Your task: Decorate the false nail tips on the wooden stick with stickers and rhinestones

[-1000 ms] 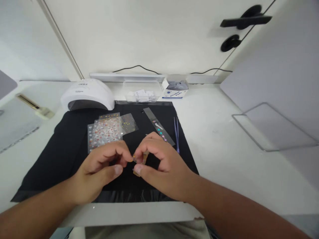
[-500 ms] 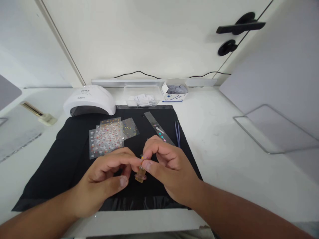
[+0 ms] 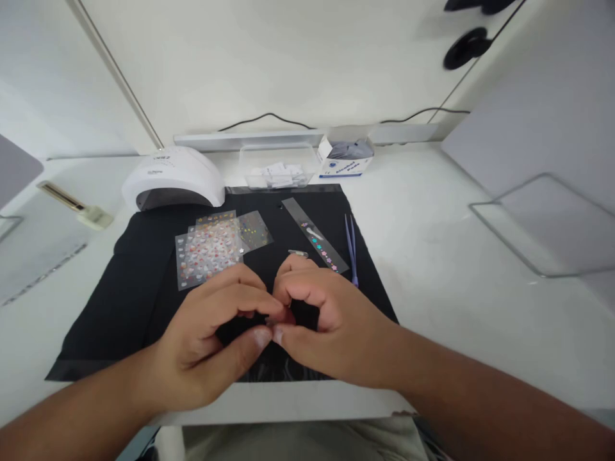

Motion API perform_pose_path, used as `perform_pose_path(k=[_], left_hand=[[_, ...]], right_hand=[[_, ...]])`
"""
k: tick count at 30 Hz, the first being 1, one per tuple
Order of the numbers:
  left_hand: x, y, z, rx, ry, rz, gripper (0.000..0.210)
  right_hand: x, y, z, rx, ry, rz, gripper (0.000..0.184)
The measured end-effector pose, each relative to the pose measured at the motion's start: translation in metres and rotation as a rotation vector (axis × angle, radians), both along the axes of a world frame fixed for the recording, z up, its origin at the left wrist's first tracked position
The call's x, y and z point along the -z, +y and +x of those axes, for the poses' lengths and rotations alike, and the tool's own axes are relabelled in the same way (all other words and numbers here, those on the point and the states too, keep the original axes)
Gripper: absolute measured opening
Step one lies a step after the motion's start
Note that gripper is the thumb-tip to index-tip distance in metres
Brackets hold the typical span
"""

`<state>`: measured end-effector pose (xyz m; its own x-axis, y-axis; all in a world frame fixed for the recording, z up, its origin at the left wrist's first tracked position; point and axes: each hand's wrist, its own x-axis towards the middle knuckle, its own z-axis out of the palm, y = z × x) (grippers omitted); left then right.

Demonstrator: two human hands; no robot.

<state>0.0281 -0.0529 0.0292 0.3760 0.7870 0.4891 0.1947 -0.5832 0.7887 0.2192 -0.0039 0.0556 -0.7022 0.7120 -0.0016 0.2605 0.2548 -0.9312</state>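
Observation:
Over the front of the black mat [image 3: 139, 275], my left hand [image 3: 216, 336] and my right hand [image 3: 331, 320] meet at the fingertips. Thumb and fingers of each are pinched together around one tiny thing, nearly all of it hidden. A small pale clear piece [image 3: 298, 253] lies just beyond my right knuckles. Farther right are a clear strip with flower stickers [image 3: 323, 247] and purple tweezers [image 3: 352, 250]. Overlapping transparent sticker sheets [image 3: 206, 256] are spread beyond my left hand.
A white nail lamp [image 3: 175, 173] stands at the mat's back left. Behind the mat are a clear tray [image 3: 247, 168] of white packets and an open alcohol pads box [image 3: 346, 168]. A cream-handled brush [image 3: 95, 216] rests at far left. A wire frame [image 3: 509, 275] is at right.
My left thumb has closed in to meet my right fingertips. The translucent amber piece seen below my fingers is now out of sight. The view has tilted slightly downward.

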Motion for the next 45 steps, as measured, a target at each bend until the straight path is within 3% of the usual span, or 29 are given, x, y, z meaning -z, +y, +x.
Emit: perform_pose_path(k=[9,19,26,29,35,39,45], left_hand=[[-0.001,-0.002,-0.001,-0.004,0.035,-0.075,0.031],[0.0,-0.005,0.005,-0.057,0.031,-0.137,0.02],[-0.002,-0.008,0.006,-0.058,0.075,-0.127,0.019],[0.0,-0.009,0.006,-0.069,0.006,-0.19,0.017],[0.005,-0.008,0.01,0.019,-0.373,-0.545,0.008],[0.009,-0.006,0.012,0.034,-0.562,-0.644,0.007],[0.011,-0.005,0.011,-0.016,-0.583,-0.636,0.008]], right_hand=[[0.001,0.002,0.001,-0.05,-0.028,0.044,0.012],[-0.001,-0.003,0.0,-0.045,-0.057,0.263,0.023],[0.0,-0.004,0.0,-0.029,-0.056,0.252,0.019],[-0.001,-0.003,0.001,0.023,-0.074,0.203,0.018],[-0.002,-0.002,0.002,0.1,0.022,0.004,0.014],[0.003,-0.004,-0.001,0.108,0.104,0.031,0.012],[0.008,-0.006,-0.002,0.134,0.18,0.112,0.013]])
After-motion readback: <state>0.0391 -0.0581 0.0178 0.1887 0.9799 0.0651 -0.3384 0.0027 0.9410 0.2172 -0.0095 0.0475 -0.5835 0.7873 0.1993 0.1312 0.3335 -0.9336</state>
